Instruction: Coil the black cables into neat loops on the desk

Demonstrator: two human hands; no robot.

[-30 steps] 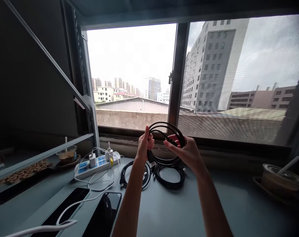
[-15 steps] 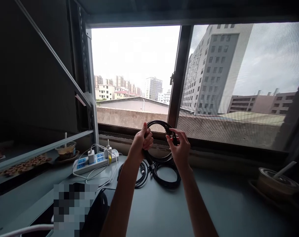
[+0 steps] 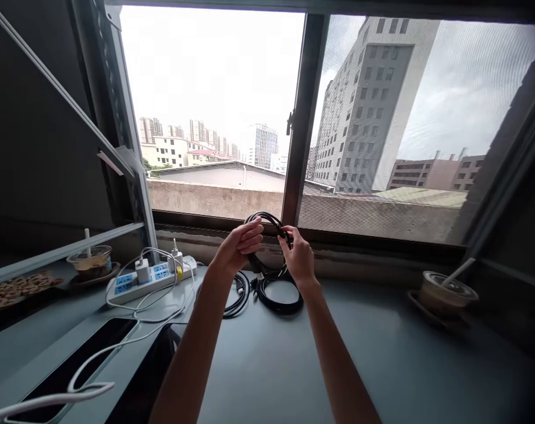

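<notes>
Round coil of glossy black cable (image 3: 271,217), held in the air to the right of a long white power strip (image 3: 155,278) with blue sockets.
The left hand (image 3: 241,242) curls loosely around the loops on the side nearer the strip; the right hand (image 3: 297,252) pinches the farther side between thumb and fingers. Loops gathered flush and pinched lightly would likely tangle less. On the grey-blue tabletop (image 3: 271,368), also right of the strip, lie two more black cable coils (image 3: 285,308).

Black cable (image 3: 272,219), coiled in several loops, roughly upright, aloft between both hands (image 3: 299,259).
</notes>
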